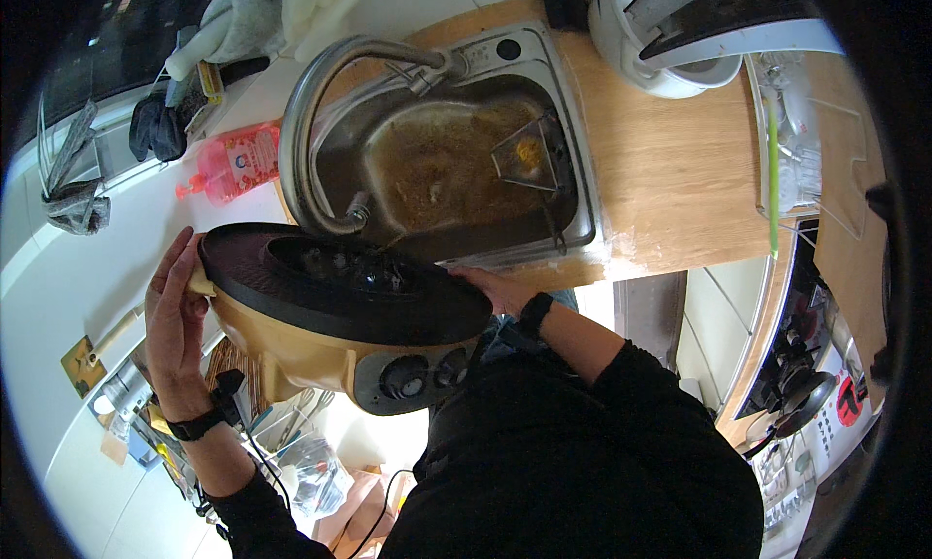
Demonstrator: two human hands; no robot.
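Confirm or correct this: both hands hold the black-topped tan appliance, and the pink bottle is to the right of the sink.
The side is wrong: the head view shows the pink bottle left of the sink. The left hand and right hand do hold the appliance.

Left fingers (175, 266) upright, right fingers (475, 276) pointing leftward, forearms (583, 341) partly bare

Right hand (503, 293) partly hidden by the black-topped appliance (354, 311)
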